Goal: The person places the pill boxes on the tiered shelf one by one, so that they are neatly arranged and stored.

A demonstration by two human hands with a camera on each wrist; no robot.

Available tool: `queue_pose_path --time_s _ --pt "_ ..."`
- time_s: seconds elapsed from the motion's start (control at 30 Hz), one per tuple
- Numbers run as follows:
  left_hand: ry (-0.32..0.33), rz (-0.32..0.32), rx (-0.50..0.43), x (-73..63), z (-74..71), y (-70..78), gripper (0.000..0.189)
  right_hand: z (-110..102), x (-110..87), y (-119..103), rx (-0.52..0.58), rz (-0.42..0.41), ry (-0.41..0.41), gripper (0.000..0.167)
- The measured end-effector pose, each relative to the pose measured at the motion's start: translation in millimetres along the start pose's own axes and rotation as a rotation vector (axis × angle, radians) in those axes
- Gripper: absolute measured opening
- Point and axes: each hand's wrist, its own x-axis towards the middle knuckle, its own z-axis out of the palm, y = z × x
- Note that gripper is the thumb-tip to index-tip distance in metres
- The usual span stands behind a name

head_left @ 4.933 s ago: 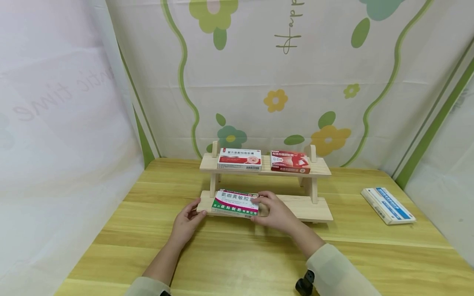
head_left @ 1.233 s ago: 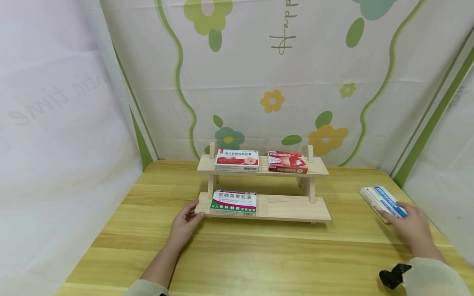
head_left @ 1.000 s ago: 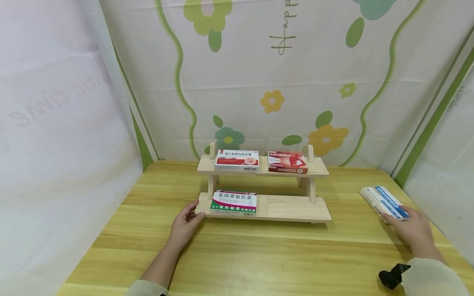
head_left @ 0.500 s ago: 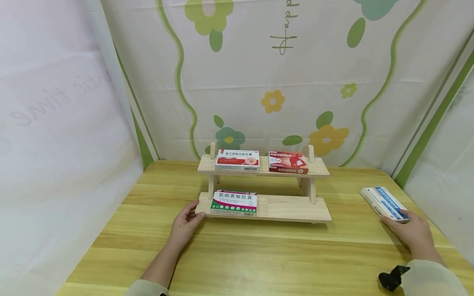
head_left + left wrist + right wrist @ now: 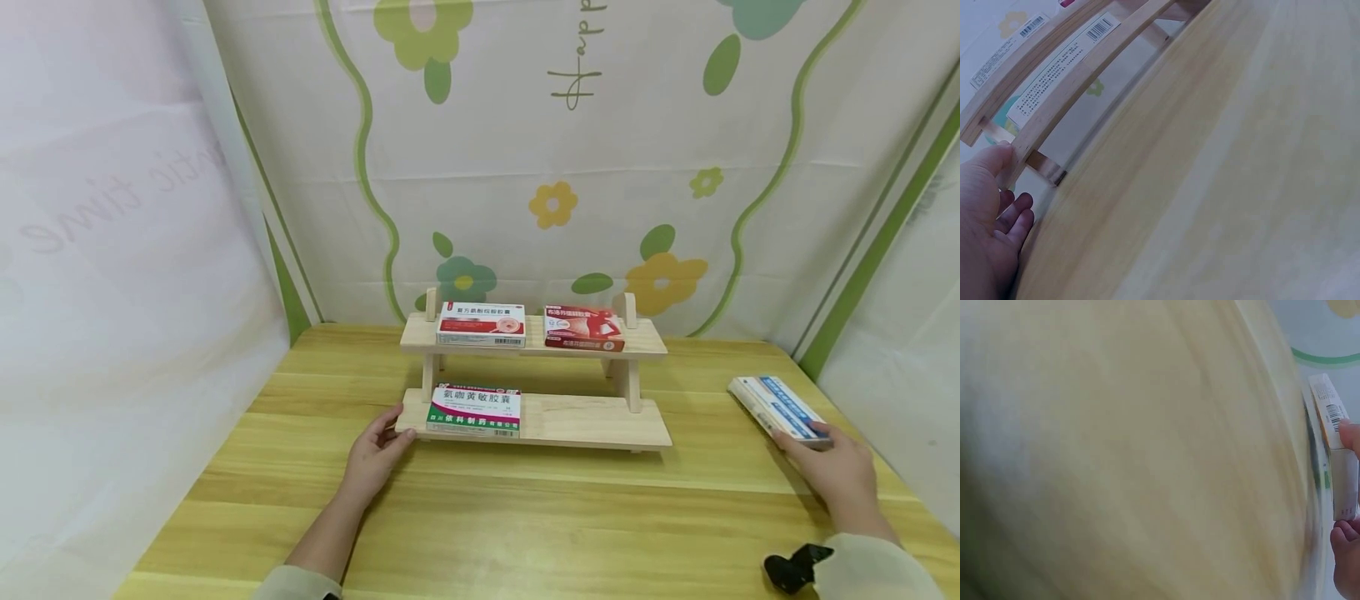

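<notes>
At the left end of the lower board of a two-tier wooden shelf [image 5: 592, 421], my left hand [image 5: 372, 454] holds the board's edge. In the left wrist view its thumb [image 5: 997, 156] lies against the board's end, with the fingers curled below. On the far right, my right hand [image 5: 840, 475] pinches the near end of a white-and-blue medicine box [image 5: 776, 404] between thumb and fingers. The right wrist view shows that box [image 5: 1342, 481] edge-on, its barcode beside the thumb. A green, white and magenta medicine box [image 5: 474, 412] lies on the lower board's left half.
On the upper board sit a white-and-red medicine box [image 5: 481, 325] at left and a red medicine box [image 5: 582, 328] at right. The shelf stands on a wood-grain table [image 5: 525, 517]. Patterned cloth [image 5: 510, 150] hangs behind, with more cloth at both sides.
My right hand has left the green, white and magenta box on the lower board and moved right to the white-and-blue box. The left hand has stayed at the shelf's end.
</notes>
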Motion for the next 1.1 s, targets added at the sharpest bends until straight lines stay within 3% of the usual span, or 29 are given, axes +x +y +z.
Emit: queue_pose_path --time_s 0.2,0.37,0.87,1.1 --pt "-0.001 0.004 -0.008 0.8 0.1 -0.1 0.056 -5.8 -5.2 -8.0 0.095 0.010 0.021 0.097" --pt "-0.006 0.005 0.005 0.8 -0.3 0.8 0.056 -13.8 -11.3 -18.6 0.158 -0.053 0.061 0.093" --pt "0.003 -0.006 0.008 1.1 0.2 -0.2 0.055 -42.1 -25.1 -67.6 0.151 -0.244 0.155 0.081" --pt "0.002 -0.007 0.013 1.5 0.1 -0.3 0.055 -52.2 -32.7 -94.2 0.199 -0.306 0.137 0.080"
